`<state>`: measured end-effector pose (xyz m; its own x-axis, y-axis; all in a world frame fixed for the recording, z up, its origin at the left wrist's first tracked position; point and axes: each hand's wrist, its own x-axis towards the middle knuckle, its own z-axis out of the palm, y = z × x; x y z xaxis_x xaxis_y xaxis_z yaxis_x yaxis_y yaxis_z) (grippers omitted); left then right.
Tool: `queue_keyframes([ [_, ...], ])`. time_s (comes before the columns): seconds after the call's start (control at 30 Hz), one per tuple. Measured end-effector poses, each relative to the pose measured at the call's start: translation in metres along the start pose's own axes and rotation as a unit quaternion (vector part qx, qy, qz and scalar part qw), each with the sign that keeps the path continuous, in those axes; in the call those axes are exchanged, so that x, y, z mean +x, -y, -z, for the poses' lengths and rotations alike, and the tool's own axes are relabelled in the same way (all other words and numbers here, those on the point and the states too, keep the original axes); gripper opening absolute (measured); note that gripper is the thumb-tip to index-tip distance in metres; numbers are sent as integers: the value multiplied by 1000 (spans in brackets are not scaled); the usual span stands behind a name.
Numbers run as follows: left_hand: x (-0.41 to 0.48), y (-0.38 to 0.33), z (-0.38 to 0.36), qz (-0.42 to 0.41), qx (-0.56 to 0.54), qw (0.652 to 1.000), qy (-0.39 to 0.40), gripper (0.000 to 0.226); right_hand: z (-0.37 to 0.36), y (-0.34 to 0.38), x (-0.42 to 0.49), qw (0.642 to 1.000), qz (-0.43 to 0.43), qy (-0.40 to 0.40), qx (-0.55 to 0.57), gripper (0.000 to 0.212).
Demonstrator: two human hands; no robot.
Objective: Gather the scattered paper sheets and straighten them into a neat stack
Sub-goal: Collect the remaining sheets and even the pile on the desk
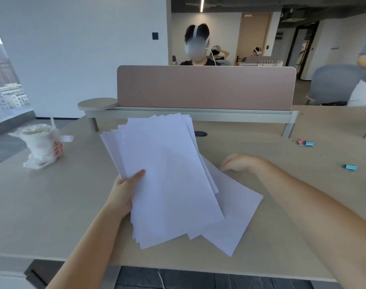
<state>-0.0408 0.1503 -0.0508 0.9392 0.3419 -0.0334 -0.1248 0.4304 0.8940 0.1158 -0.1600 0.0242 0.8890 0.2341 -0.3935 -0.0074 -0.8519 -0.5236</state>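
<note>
My left hand (125, 190) grips a fanned bundle of several white paper sheets (165, 176) by its left edge, thumb on top, holding it tilted up above the desk. The edges of the sheets are staggered, not aligned. Under and to the right of the bundle, loose white sheets (236, 213) lie flat on the desk. My right hand (240, 162) rests at the far edge of those flat sheets, fingers curled down onto the desk and paper; whether it pinches a sheet is hidden.
A beige desk (53, 205) carries a cup wrapped in a white plastic bag (42, 146) at the left and small blue and pink binder clips (305, 142) (350, 167) at the right. A pink divider panel (205, 86) stands behind, with a person seated beyond it.
</note>
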Motion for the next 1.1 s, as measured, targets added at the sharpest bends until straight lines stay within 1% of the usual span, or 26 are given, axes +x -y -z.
queue_keyframes([
  [0.03,1,-1,1,1,-1,1000,1,26,-1,1,3,999,-24,8,-26,67],
  [0.07,0,-1,0,0,-1,1000,5,27,-4,4,7,998,-53,29,-19,77],
  [0.1,-1,-1,-1,-2,0,1000,9,28,-8,9,7,996,-75,38,-20,77],
  [0.13,-1,0,-4,-6,1,1000,13,29,-10,16,3,994,-88,49,-29,64],
  [0.17,-4,1,-4,-8,2,1000,15,30,-16,20,2,994,-95,48,-39,44],
  [0.2,-6,0,-5,-8,2,1000,18,33,-20,23,0,993,-100,38,-59,32],
  [0.23,-8,0,-4,-7,1,1000,19,35,-26,25,1,992,-98,26,-76,29],
  [0.3,-9,2,-2,-8,-9,1000,21,39,-33,29,3,990,-81,9,-116,32],
  [0.37,-9,3,-1,-10,-11,1000,18,41,-37,30,5,988,-83,28,-131,24],
  [0.4,-10,3,-1,-10,-10,1000,21,41,-38,30,7,988,-81,38,-128,23],
  [0.47,-8,3,0,-11,-8,999,29,39,-35,32,5,989,-57,41,-129,43],
  [0.53,-7,3,0,-10,-5,999,33,36,-30,38,-2,996,-15,20,-88,53],
  [0.57,-7,3,1,-9,-5,999,35,37,-27,39,-3,998,5,13,-58,54],
  [0.6,-7,3,1,-8,-4,999,35,38,-24,39,-5,999,27,6,-32,50],
  [0.7,-8,3,1,-5,-3,999,37,35,-13,32,-9,994,86,-21,62,21],
  [0.77,-7,3,1,-3,-5,999,36,31,-11,24,-11,983,103,-32,149,13],
  [0.8,-7,3,1,-3,-5,999,36,30,-9,21,-12,977,98,-16,190,13],
  [0.87,-6,3,1,-3,-2,999,39,27,-8,15,-12,969,68,69,229,26],
  [0.9,-5,4,1,-2,0,999,40,25,-9,14,-10,968,46,112,221,33],
  [0.97,-5,5,1,2,1,999,36,23,-12,16,-13,968,16,172,182,32],
  [1.03,-3,6,2,2,1,1000,29,26,-17,19,-13,967,-2,206,148,27],
  [1.1,-2,6,2,3,3,1000,21,31,-21,20,-9,965,-7,227,133,29],
])
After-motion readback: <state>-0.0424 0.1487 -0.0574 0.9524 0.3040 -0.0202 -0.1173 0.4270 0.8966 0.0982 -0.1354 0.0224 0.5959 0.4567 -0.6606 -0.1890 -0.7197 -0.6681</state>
